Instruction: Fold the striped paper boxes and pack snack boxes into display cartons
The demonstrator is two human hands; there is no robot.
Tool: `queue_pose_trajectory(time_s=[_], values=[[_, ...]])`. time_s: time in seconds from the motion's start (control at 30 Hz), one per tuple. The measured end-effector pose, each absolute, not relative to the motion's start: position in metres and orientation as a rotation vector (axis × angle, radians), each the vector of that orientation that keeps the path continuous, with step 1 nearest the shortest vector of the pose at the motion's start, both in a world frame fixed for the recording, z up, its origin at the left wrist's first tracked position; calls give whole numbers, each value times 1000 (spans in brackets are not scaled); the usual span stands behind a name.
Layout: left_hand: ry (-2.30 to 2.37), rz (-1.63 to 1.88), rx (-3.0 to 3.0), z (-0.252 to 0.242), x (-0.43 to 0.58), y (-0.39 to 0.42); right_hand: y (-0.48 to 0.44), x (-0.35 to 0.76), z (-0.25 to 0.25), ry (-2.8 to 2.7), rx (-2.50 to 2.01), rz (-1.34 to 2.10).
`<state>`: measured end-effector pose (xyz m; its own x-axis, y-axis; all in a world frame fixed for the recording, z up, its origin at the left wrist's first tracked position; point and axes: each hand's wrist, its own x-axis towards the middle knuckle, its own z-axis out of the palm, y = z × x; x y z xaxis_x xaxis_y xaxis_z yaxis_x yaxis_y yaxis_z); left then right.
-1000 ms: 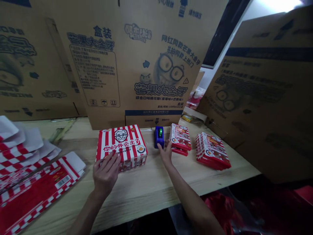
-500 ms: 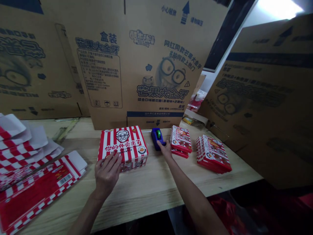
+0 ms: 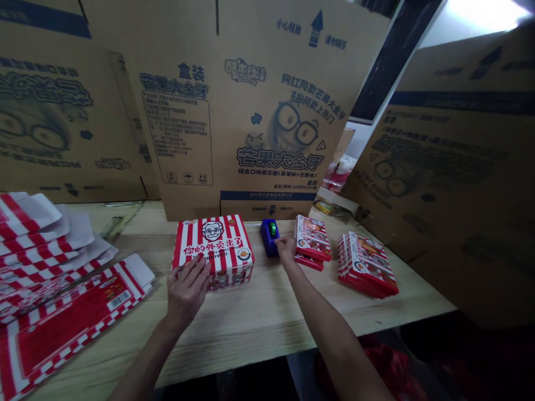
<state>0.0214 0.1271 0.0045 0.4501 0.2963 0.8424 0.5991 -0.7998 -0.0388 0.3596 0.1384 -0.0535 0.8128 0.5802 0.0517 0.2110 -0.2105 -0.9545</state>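
A red-and-white striped carton point(image 3: 213, 236) with a cartoon face on its lid rests closed on the table. My left hand point(image 3: 188, 287) lies over its front left part, fingers stretched out and pressed flat on the lid. To the carton's right stands a blue tape dispenser point(image 3: 267, 236) with a green roll point(image 3: 273, 229) in it. Right at the dispenser's near end is my right hand point(image 3: 286, 250), thumb and fingertips pinched together. Whatever is between those fingertips is too small to make out. A short stack of small red printed boxes point(image 3: 311, 236) sits just beyond that hand.
Another stack of small red boxes point(image 3: 365, 262) stands further right. Flat striped carton blanks point(image 3: 75, 312) are piled at the left. A large brown cardboard box point(image 3: 251, 122) closes off the back, and another box point(image 3: 443, 167) the right. The table's front edge runs below my forearms.
My right hand has drawn back slightly from the dispenser's near end, its fingers now pinched. My left hand stays on the carton. The whole view has shifted a little.
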Motion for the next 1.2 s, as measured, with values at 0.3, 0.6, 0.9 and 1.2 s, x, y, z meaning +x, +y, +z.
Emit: queue_pose_trajectory(time_s=[0.3,0.6,0.9,1.2], values=[[-769,-1248,-2391,3,20,127,117,337,-70,-442,-1527,322],[-806,-1221,-2405,1,21,127,87,331,-93,-477,-1501,172],[-894,-1257,-2452,2,23,122,52,311,-25,-860,-1495,186],[-973,-1216,-2486,-2,24,120,99,214,109,-2680,-1133,233]])
